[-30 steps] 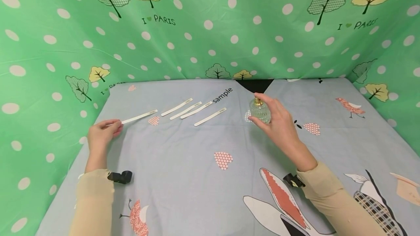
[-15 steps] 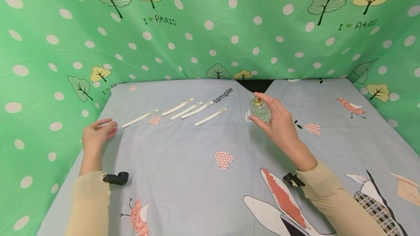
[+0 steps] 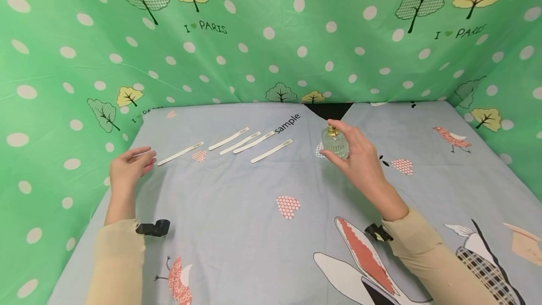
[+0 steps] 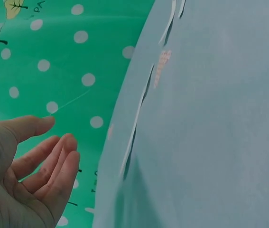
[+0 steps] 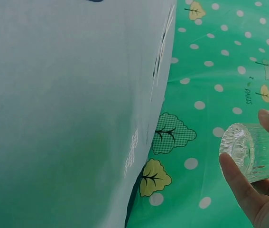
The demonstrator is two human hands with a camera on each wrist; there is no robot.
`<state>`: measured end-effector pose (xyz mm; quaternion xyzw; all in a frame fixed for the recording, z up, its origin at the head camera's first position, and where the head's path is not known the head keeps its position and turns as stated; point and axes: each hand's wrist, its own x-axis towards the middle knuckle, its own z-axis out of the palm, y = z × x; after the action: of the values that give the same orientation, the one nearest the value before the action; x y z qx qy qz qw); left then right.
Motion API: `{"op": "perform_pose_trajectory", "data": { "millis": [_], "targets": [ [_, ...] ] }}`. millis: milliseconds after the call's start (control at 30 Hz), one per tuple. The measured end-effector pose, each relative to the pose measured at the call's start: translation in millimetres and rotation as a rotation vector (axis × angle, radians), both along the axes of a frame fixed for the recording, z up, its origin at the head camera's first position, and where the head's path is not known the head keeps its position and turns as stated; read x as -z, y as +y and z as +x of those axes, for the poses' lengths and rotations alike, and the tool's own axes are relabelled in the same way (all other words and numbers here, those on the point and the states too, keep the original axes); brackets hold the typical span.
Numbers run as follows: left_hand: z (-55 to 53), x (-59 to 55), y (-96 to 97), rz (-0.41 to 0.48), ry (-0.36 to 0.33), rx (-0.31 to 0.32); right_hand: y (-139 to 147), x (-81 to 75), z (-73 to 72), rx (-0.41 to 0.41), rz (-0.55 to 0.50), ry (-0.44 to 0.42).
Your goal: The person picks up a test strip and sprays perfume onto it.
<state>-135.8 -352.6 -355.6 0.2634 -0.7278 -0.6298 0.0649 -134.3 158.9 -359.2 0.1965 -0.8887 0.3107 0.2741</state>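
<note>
Over grey-blue cloth (image 3: 220,229), the right hand (image 3: 361,156) grips a glass perfume bottle (image 3: 332,144), the loosely spread left hand (image 3: 130,167) beside the leftmost scent strip (image 3: 180,153).

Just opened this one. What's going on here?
A person's right hand holds a glass bottle up off the cloth, one fingertip at its gold top. The left hand holds nothing, its fingers loosely bent beside the near end of the leftmost strip. Four more strips lie slanted to the right of that one, between it and the bottle. Each strip has small print at its far end, too small to read here.
</note>
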Motion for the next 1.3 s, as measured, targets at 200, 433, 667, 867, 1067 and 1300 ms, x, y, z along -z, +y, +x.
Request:
{"op": "perform_pose_trajectory", "data": {
  "millis": [200,433,667,867,1067,1300],
  "targets": [
    [-1.0,-4.2,8.3,0.021,0.026,0.028,0,0.2,1.1,0.005,0.0,-0.011],
    [-2.0,-3.0,15.3,0.023,0.042,0.058,-3,1.2,1.6,-0.007,0.0,-0.014],
    [-4.9,-2.4,23.7,0.017,0.071,0.097,-4,0.3,1.7,-0.009,0.004,-0.016],
    [-6.3,-7.3,36.5,0.023,0.073,0.117,-4,0.3,1.9,-0.014,0.006,-0.015],
    [-8.4,-8.0,49.1,-0.013,0.088,0.144,-4,0.4,1.6,-0.019,0.004,-0.01],
    [-16.1,3.7,57.9,-0.097,0.088,0.19,-4,-0.9,2.9,-0.016,0.008,-0.018]
  ]
}}
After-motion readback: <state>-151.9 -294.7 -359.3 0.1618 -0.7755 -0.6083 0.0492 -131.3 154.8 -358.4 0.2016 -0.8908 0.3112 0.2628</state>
